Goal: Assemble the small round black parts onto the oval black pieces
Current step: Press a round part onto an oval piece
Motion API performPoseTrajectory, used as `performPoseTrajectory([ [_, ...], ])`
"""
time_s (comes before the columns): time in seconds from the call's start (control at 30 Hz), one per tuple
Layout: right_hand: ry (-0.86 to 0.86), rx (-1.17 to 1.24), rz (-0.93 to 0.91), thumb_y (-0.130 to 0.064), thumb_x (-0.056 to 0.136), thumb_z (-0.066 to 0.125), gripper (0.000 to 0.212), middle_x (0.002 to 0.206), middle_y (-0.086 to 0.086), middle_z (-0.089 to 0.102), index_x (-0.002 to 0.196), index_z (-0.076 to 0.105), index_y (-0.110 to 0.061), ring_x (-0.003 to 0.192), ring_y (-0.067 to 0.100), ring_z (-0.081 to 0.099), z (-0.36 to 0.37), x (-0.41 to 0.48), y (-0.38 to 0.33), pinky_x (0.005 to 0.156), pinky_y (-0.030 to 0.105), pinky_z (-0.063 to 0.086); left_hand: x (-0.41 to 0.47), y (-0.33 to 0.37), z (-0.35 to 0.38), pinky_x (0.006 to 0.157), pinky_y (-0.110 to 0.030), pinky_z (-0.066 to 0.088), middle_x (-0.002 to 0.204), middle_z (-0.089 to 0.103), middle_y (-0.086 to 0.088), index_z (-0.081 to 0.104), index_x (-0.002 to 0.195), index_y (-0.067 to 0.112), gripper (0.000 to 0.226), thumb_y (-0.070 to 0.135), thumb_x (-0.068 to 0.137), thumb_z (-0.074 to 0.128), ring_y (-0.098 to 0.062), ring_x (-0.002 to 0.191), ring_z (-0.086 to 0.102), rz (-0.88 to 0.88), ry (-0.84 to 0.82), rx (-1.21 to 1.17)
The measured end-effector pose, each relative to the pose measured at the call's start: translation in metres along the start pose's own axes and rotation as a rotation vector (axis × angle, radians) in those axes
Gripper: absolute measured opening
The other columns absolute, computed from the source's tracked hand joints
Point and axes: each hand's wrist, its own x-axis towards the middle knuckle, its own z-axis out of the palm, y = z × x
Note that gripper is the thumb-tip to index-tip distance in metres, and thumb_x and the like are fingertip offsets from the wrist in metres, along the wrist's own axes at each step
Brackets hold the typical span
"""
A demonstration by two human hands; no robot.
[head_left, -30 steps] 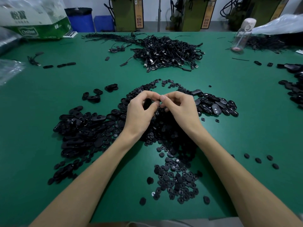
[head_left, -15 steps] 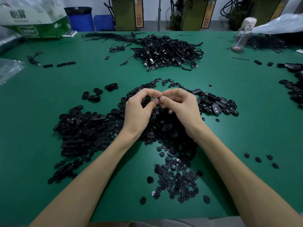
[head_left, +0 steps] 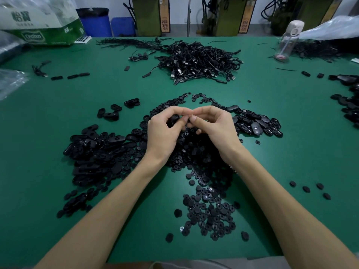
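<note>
left hand [head_left: 162, 133] curls round one oval piece [head_left: 173, 119]. right hand [head_left: 215, 128] pinches at it, round part hidden, cannot tell. oval pile [head_left: 93, 152] left of grip and round parts [head_left: 209, 212] nearer the body look mostly undone.

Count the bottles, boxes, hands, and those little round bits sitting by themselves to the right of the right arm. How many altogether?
Bottle: 1
Box: 1
Hands, left hand and right hand: 2
Lone round bits: 4
Total: 8
</note>
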Motion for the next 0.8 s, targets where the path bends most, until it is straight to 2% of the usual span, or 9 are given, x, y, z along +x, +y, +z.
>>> performPoseTrajectory([
  [0.13, 0.004, 0.031, -0.014, -0.002, 0.094, 0.071, 0.017, 0.098, 0.018, 0.077, 0.11, 0.068, 0.001, 0.084, 0.021, 0.076, 0.001, 0.0, -0.001, 0.068, 0.026, 0.057, 0.001, 0.0, 0.001, 0.078, -0.031, 0.059, 0.093, 0.077, 0.002, 0.077, 0.101, 0.02, 0.012, 0.011, 0.097, 0.071, -0.018, 0.078, 0.072, -0.016, -0.002, -0.038],
  [0.23, 0.037, 0.05, -0.016, 0.0, 0.094, 0.07, 0.018, 0.098, 0.017, 0.075, 0.112, 0.068, 0.003, 0.082, 0.017, 0.074, 0.001, 0.001, -0.001, 0.068, 0.024, 0.056, 0.002, -0.001, 0.001, 0.082, -0.03, 0.059, 0.099, 0.078, 0.004, 0.076, 0.106, 0.017, 0.015, 0.01, 0.1, 0.064, -0.016, 0.079, 0.074, -0.022, 0.004, -0.018],
  [0.33, 0.061, 0.071, -0.007, 0.0, 0.094, 0.07, 0.018, 0.098, 0.012, 0.072, 0.112, 0.069, 0.0, 0.085, 0.017, 0.075, 0.0, 0.001, -0.002, 0.069, 0.024, 0.056, 0.003, -0.001, 0.002, 0.071, -0.026, 0.054, 0.103, 0.077, 0.001, 0.071, 0.116, 0.01, 0.023, 0.01, 0.107, 0.05, -0.016, 0.081, 0.074, -0.065, 0.029, -0.031],
  [0.43, 0.071, 0.076, -0.008, -0.002, 0.094, 0.07, 0.018, 0.1, 0.013, 0.072, 0.112, 0.07, -0.003, 0.086, 0.015, 0.075, 0.0, 0.001, -0.001, 0.07, 0.023, 0.056, 0.003, 0.002, 0.003, 0.064, -0.029, 0.052, 0.106, 0.078, -0.003, 0.063, 0.119, 0.007, 0.03, 0.011, 0.112, 0.035, -0.02, 0.086, 0.076, -0.159, 0.057, -0.12],
  [0.6, 0.11, 0.067, -0.06, -0.003, 0.095, 0.07, 0.017, 0.097, 0.007, 0.072, 0.113, 0.069, -0.005, 0.085, 0.018, 0.075, 0.001, 0.002, -0.002, 0.071, 0.027, 0.055, 0.007, 0.004, -0.003, 0.077, -0.036, 0.053, 0.121, 0.076, 0.0, 0.057, 0.126, 0.007, 0.035, 0.02, 0.115, 0.026, -0.021, 0.107, 0.074, -0.304, 0.051, -0.34],
  [0.73, 0.009, 0.091, -0.055, 0.0, 0.098, 0.065, 0.017, 0.094, 0.004, 0.07, 0.113, 0.069, -0.005, 0.087, 0.026, 0.077, 0.004, -0.001, -0.002, 0.074, 0.028, 0.059, 0.01, 0.004, -0.007, 0.101, -0.042, 0.053, 0.141, 0.065, 0.006, 0.046, 0.145, 0.009, 0.04, 0.022, 0.116, 0.022, -0.015, 0.13, 0.062, -0.376, -0.012, -0.598],
  [0.8, -0.035, 0.056, -0.069, 0.003, 0.098, 0.063, 0.017, 0.093, 0.009, 0.071, 0.113, 0.068, -0.003, 0.086, 0.027, 0.078, 0.01, -0.003, 0.0, 0.077, 0.031, 0.062, 0.01, 0.006, -0.007, 0.104, -0.04, 0.051, 0.146, 0.061, 0.008, 0.044, 0.148, 0.009, 0.042, 0.023, 0.116, 0.021, -0.013, 0.135, 0.057, -0.383, -0.041, -0.665],
])
